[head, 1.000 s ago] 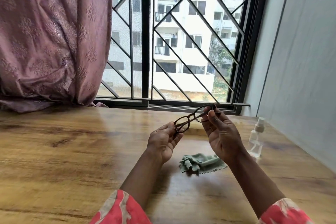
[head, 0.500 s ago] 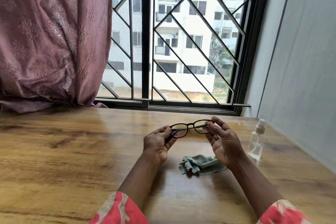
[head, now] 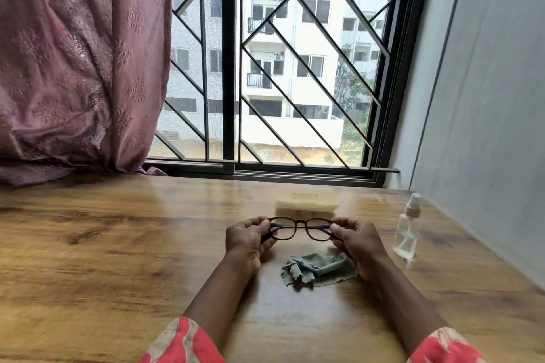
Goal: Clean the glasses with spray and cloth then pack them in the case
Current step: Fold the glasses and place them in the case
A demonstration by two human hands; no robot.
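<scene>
Dark-framed glasses (head: 300, 228) are held level a little above the wooden table (head: 118, 244). My left hand (head: 247, 240) pinches their left end and my right hand (head: 358, 242) pinches their right end. A crumpled grey-green cloth (head: 318, 268) lies on the table just below the glasses, between my wrists. A small clear spray bottle (head: 408, 230) stands upright to the right of my right hand. A pale yellowish flat case (head: 306, 206) lies blurred on the table just beyond the glasses.
A window with black diagonal grille (head: 295, 68) runs along the table's far edge. A mauve curtain (head: 76, 62) hangs at the back left and rests on the table. A grey wall (head: 495, 127) borders the right side.
Both hands lowered the glasses from a tilted, raised pose to level and close to the table. My view tipped down, and the pale case now shows beyond the glasses.
</scene>
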